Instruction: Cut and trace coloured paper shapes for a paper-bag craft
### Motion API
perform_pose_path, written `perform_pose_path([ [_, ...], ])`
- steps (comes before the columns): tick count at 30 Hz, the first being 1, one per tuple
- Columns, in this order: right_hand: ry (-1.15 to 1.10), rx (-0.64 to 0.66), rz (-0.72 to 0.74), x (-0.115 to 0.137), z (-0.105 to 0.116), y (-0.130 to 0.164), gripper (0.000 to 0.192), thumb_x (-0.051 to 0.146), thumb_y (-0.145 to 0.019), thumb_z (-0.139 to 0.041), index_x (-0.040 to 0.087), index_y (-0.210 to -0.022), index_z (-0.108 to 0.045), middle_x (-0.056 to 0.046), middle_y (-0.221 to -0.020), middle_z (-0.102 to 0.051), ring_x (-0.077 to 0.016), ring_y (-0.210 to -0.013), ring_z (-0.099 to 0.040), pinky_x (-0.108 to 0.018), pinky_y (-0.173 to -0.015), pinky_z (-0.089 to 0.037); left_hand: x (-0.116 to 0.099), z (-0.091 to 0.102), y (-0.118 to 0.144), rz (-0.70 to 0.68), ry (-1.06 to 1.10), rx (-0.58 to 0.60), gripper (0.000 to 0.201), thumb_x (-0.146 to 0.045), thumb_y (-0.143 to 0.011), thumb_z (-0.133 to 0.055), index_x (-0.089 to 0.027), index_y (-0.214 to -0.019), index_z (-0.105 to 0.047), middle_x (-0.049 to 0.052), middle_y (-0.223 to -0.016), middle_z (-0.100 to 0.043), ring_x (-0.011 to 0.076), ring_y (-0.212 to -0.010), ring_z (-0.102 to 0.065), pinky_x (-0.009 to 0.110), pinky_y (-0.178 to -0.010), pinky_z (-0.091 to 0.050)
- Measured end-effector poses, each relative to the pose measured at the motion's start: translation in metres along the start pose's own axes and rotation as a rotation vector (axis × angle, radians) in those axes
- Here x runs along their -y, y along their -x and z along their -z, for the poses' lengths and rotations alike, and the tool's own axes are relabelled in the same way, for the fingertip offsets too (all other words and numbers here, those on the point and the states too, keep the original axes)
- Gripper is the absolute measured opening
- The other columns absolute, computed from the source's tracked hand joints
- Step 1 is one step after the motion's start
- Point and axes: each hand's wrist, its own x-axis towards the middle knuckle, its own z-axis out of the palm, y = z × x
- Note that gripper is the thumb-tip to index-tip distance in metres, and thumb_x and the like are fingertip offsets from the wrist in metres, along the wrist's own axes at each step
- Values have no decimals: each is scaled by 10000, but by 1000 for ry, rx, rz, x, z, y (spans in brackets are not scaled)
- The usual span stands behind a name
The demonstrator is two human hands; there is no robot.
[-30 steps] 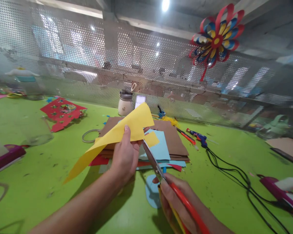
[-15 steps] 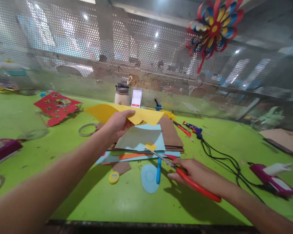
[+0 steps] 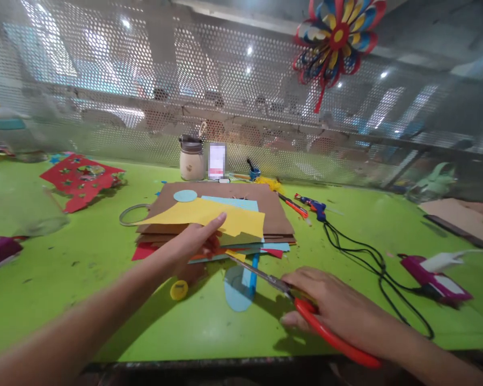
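Note:
My left hand [image 3: 199, 241] grips a sheet of yellow paper [image 3: 241, 220] by its near edge, thumb on top, over the stack of brown cardboard [image 3: 279, 228]. In my right hand [image 3: 317, 295] is a pair of red-handled scissors [image 3: 326, 335], blades pointing left and away. A small yellow scrap [image 3: 235, 255] is at the blade tips; whether the blades hold it I cannot tell. Light blue paper [image 3: 233, 202] and a pale blue disc [image 3: 185, 195] lie on the cardboard behind the yellow sheet. Below the blades are a blue cut-out [image 3: 237, 295] and a blue pen [image 3: 254, 279].
A yellow round lid [image 3: 179, 290] lies near the front. A glue gun [image 3: 316, 208] with its black cord, a cutter knife [image 3: 294, 205] and a power strip [image 3: 438, 281] are on the right. A jar [image 3: 191, 161] and phone [image 3: 217, 161] stand behind; red paper [image 3: 82, 179] lies left.
My left hand has lowered the yellow sheet from above the stack down over it, uncovering the pale blue disc. The scissors stay in my right hand, and the view has shifted slightly.

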Motion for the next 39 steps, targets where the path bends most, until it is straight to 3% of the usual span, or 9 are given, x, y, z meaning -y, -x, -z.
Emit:
perform_pose_path([
  [3,-17,3,12,3,-3,3,341,472,-795,-640,231,-1036,-642,-58,-953,-646,-239,-878,-596,-337,-788,-444,1,-3,8,19,-78,24,591,-669,-707,-568,-141,-443,-558,57,-421,-552,118,-383,-467,215,-406,-336],
  [7,39,-29,23,3,-7,10,308,424,-772,-684,217,-996,-640,-61,-937,-636,-244,-883,-588,-338,-786,-446,0,-5,19,38,-147,97,471,-543,-641,-719,-144,-454,-552,49,-408,-554,129,-376,-487,218,-397,-350],
  [13,153,-89,111,0,-15,20,357,459,-807,-634,222,-1073,-610,-86,-960,-599,-258,-899,-550,-357,-769,-444,2,-8,24,161,60,349,321,-443,-695,-711,-139,-786,-664,3,-538,-579,169,-487,-598,238,-440,-419],
  [17,158,-62,93,3,-16,19,342,438,-799,-649,224,-1064,-615,-81,-962,-589,-261,-904,-539,-372,-778,-449,6,-16,24,61,67,222,195,-274,-592,-781,-129,-683,-689,23,-566,-601,144,-509,-550,230,-457,-398],
  [22,67,-4,40,6,-13,22,423,467,-764,-673,241,-1114,-596,-86,-1078,-564,-272,-1035,-513,-378,-856,-453,2,-15,15,-104,75,17,235,-261,-593,-779,-148,-785,-704,-79,-404,-430,68,-399,-353,182,-394,-231],
  [27,5,-149,-71,-16,-14,10,404,370,-757,-684,246,-1130,-592,-75,-1052,-581,-245,-977,-563,-363,-856,-457,-11,-2,8,-268,181,-131,196,-291,-660,-741,-146,-755,-650,-38,-578,-558,68,-512,-464,166,-479,-349],
  [32,94,-426,-322,-62,-13,-41,485,472,-827,-546,161,-1200,-557,-123,-1070,-598,-237,-853,-614,-337,-733,-480,-18,0,11,-280,276,-75,150,-227,-727,-687,-138,-821,-611,25,-725,-638,93,-590,-576,180,-531,-432],
  [35,129,-460,-343,-78,-17,-69,456,385,-844,-510,136,-1223,-549,-146,-1046,-606,-244,-824,-618,-340,-695,-475,-19,-5,12,-261,316,-1,155,-171,-793,-606,-142,-943,-578,68,-802,-676,126,-655,-644,202,-571,-475],
  [39,207,-474,-292,-75,-21,-78,384,363,-825,-540,130,-1115,-633,-161,-957,-628,-331,-952,-551,-448,-814,-431,-15,-10,12,-202,435,100,193,-127,-839,-540,-150,-1030,-525,113,-941,-696,187,-796,-695,304,-740,-531],
])
